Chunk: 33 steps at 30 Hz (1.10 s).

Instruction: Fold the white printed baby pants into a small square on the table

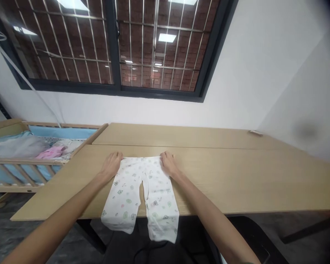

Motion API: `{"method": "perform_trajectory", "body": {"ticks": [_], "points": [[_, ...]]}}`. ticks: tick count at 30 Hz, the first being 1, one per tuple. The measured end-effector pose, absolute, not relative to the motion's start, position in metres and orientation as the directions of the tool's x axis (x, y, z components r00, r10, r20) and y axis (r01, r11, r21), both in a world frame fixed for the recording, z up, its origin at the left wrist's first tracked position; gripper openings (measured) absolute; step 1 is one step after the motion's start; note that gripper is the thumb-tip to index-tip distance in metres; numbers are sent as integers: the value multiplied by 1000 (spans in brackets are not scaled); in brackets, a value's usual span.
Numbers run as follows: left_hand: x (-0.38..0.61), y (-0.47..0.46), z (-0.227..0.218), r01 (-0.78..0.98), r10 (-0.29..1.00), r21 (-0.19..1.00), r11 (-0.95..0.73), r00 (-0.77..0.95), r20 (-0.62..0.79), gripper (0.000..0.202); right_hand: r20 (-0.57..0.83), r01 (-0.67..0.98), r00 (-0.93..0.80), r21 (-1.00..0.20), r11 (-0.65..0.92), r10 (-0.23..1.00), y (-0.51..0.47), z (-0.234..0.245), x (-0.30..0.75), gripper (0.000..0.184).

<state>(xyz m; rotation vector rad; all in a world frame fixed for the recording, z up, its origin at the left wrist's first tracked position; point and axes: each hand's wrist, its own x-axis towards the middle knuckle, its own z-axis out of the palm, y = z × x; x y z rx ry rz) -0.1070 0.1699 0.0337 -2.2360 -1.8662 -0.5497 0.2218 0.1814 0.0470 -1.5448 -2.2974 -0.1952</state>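
Note:
A small pair of white pants (129, 190) with a green and grey print lies spread over the table, waistband away from me. Both leg ends hang past the table's near edge. My left hand (112, 164) is closed on the left corner of the waistband. At the opposite corner my right hand (168, 163) pinches the fabric, and the waistband runs straight between the two. The fingertips of both hands are partly hidden.
The pants lie on a long wooden table (236, 176). To the left stands a wooden crib (30, 161) with blue lining and a pink cloth (51, 151) inside. A small white object (255, 132) sits at the back right. Below the near edge is a black chair (253, 234).

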Motion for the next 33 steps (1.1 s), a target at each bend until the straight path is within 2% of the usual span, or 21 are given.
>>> {"method": "perform_trajectory", "body": {"ticks": [3,11,17,22,25,28,31,33], "points": [[-100,195,24,987,942,85,-137,103,321,28,330,924,-334,-69,376,883,210,31,223,21],[-78,257,30,995,978,98,29,-49,204,28,261,937,-286,-124,326,922,284,19,223,24],[-61,278,40,985,979,139,98,-121,164,28,247,934,-224,-222,280,943,316,14,225,26],[-51,272,58,979,983,182,89,-116,144,31,243,901,-204,-332,279,948,325,6,230,25],[-32,259,75,980,985,196,20,-53,167,37,253,876,-189,-392,279,949,328,3,232,23],[4,222,89,969,981,209,-128,94,168,36,262,848,-165,-455,273,951,330,1,233,22],[49,158,93,915,946,239,-325,312,94,35,268,819,-141,-509,264,953,332,0,234,18],[76,110,90,827,853,255,-501,521,-14,43,268,804,-126,-536,257,955,332,0,234,15]]}}
